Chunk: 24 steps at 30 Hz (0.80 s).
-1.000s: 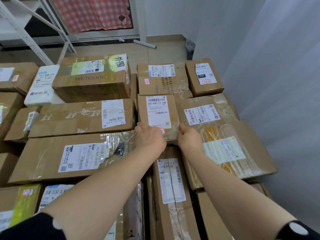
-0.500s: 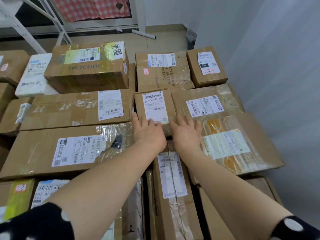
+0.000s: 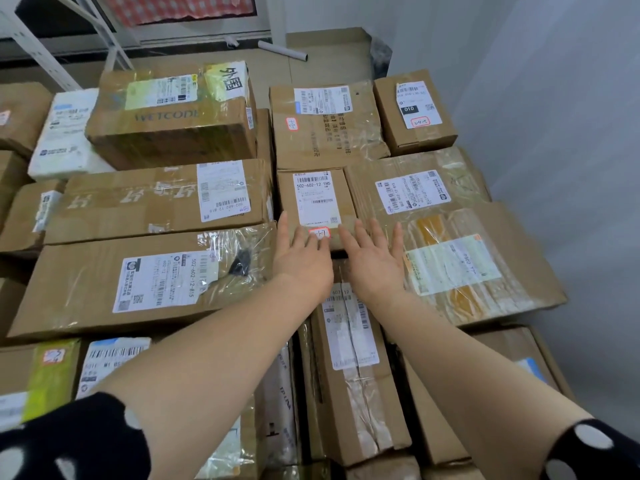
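A small cardboard parcel [image 3: 313,199] with a white barcode label and a red-edged sticker lies in the middle of a field of packed boxes. My left hand [image 3: 300,258] lies flat with straight fingers on its near left edge. My right hand [image 3: 374,261] lies flat beside it, fingers spread over the parcel's near right corner and the taped box [image 3: 450,258] to the right. Neither hand grips anything.
Cardboard parcels cover the whole area: a long box [image 3: 138,282] at left, a tall WETCODE box [image 3: 173,119] behind it, a narrow box [image 3: 349,362] under my wrists. A white wall [image 3: 554,133] stands at right. Bare floor [image 3: 311,67] and a white shelf frame [image 3: 69,43] lie beyond.
My hands gripped the small parcel's near edge a second ago; the fingers have since straightened and now lie flat on it. The parcel sits level among the boxes.
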Each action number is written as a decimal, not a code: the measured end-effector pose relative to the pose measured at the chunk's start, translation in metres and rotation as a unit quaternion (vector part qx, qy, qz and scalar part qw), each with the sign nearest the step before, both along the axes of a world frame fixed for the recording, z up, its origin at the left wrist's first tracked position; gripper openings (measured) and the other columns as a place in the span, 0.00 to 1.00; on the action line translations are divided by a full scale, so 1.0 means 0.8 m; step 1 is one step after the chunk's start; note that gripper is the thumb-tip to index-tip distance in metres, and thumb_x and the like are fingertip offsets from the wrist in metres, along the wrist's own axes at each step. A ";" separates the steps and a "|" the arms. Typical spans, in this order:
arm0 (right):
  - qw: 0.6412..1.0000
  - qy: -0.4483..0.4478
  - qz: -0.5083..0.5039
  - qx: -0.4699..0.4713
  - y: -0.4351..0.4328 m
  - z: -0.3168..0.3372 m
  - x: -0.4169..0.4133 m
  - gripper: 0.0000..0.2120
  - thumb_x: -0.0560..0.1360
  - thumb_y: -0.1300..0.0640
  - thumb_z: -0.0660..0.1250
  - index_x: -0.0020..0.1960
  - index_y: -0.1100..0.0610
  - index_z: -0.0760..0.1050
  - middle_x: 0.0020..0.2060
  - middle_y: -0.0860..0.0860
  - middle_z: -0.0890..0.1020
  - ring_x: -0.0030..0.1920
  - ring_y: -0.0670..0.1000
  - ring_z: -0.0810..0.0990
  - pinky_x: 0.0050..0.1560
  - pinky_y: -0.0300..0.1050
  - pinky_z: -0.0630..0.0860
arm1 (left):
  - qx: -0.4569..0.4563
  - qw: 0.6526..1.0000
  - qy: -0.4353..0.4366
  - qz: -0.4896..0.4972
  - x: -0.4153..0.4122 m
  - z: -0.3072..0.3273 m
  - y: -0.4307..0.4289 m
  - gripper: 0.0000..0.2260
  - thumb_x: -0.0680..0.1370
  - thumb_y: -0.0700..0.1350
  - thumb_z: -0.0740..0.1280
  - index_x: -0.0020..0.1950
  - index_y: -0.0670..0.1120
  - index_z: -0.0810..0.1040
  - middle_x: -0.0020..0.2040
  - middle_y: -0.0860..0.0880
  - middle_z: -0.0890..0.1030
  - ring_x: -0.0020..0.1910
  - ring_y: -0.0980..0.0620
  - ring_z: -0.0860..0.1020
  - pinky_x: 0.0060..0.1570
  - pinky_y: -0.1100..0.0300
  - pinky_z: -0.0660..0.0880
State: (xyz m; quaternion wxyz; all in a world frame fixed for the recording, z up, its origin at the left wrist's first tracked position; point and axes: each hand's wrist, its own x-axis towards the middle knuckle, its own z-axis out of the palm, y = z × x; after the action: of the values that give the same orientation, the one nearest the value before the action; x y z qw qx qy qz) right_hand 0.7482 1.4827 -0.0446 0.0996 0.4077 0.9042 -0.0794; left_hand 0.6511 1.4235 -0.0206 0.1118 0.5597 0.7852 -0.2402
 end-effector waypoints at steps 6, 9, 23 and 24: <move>0.992 0.027 -0.099 -0.067 -0.052 0.040 0.060 0.32 0.78 0.63 0.52 0.78 0.50 0.44 0.78 0.51 0.49 0.77 0.54 0.42 0.73 0.56 0.33 | -0.007 0.997 -0.064 -0.042 0.037 0.028 -0.040 0.29 0.80 0.48 0.56 0.79 0.47 0.48 0.78 0.48 0.53 0.78 0.46 0.45 0.67 0.39 0.28; 0.986 0.031 -0.145 -0.079 -0.089 0.054 0.092 0.33 0.78 0.64 0.52 0.78 0.50 0.45 0.78 0.53 0.52 0.77 0.54 0.46 0.74 0.56 0.37 | -0.042 0.992 -0.101 -0.068 0.066 0.042 -0.067 0.28 0.80 0.46 0.55 0.79 0.49 0.48 0.79 0.48 0.53 0.78 0.46 0.45 0.69 0.39 0.30; 0.823 0.173 -0.529 -0.110 -0.329 0.085 0.274 0.25 0.79 0.65 0.55 0.76 0.58 0.57 0.72 0.57 0.62 0.70 0.58 0.64 0.68 0.50 0.64 | -0.113 0.936 -0.196 -0.269 0.216 0.061 -0.220 0.27 0.80 0.59 0.54 0.77 0.52 0.56 0.76 0.44 0.60 0.76 0.43 0.54 0.72 0.39 0.40; 0.796 0.198 -0.564 -0.097 -0.345 0.084 0.285 0.24 0.79 0.65 0.55 0.75 0.59 0.58 0.71 0.57 0.64 0.68 0.57 0.65 0.67 0.49 0.64 | -0.120 0.932 -0.193 -0.282 0.225 0.060 -0.229 0.28 0.79 0.60 0.55 0.77 0.52 0.56 0.76 0.44 0.59 0.76 0.43 0.53 0.72 0.39 0.39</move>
State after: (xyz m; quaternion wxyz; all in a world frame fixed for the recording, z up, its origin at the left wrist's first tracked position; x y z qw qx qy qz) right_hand 0.9763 1.2068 0.0227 -0.1044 0.8089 0.5020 -0.2878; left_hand 0.8313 1.2402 0.0274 0.2549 0.7763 0.5235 -0.2414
